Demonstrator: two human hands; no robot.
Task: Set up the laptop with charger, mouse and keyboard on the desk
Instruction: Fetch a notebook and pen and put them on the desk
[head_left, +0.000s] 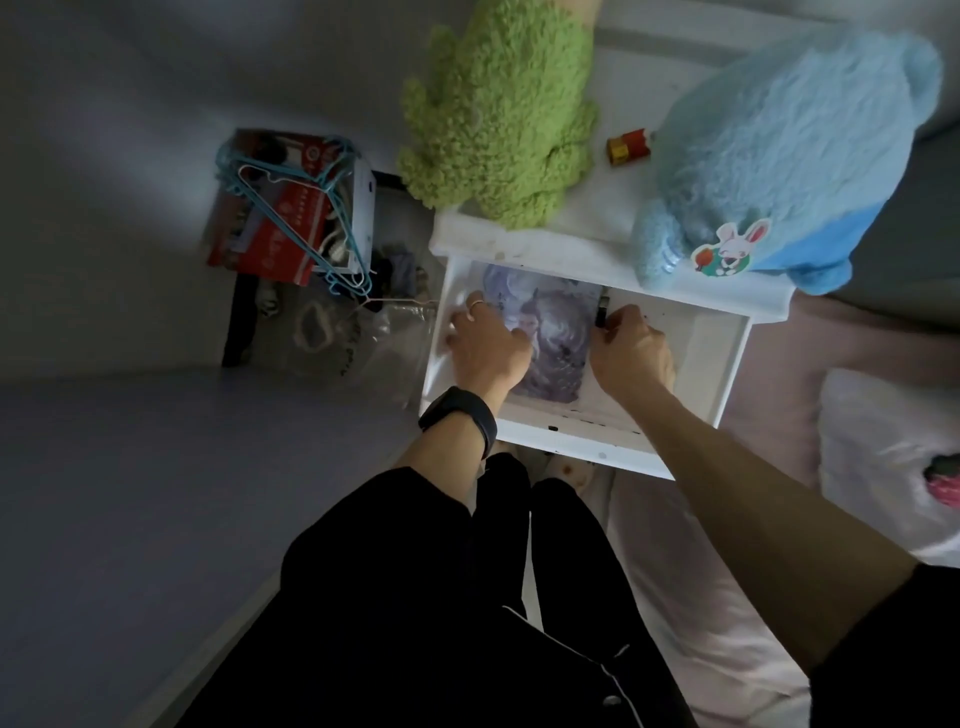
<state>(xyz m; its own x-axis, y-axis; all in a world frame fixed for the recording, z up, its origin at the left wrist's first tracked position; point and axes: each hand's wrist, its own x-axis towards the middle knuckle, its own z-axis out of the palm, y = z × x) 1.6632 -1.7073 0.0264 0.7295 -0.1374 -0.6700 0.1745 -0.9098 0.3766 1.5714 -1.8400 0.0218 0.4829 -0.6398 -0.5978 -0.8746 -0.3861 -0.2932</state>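
So I'm at the hunting stage, both hands in the open white drawer (727, 358). My left hand (483, 345) lies spread on a purple print (556, 358); my right hand (631, 348) pinches a small dark thing (602, 310) (plug or dongle, I can't tell). The laptop isn't in view. Next, I'd lift this clear to identify it. White writing on the red box (280, 244) is too small to read.

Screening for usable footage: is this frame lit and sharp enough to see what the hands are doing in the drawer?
Head view: dim overall, the floor at left nearly dark, the open drawer best lit. Head view: left hand fingertips blurred; the small dark item the right hand pinches is too soft to identify. Head view: wide-angle bending at the edges.
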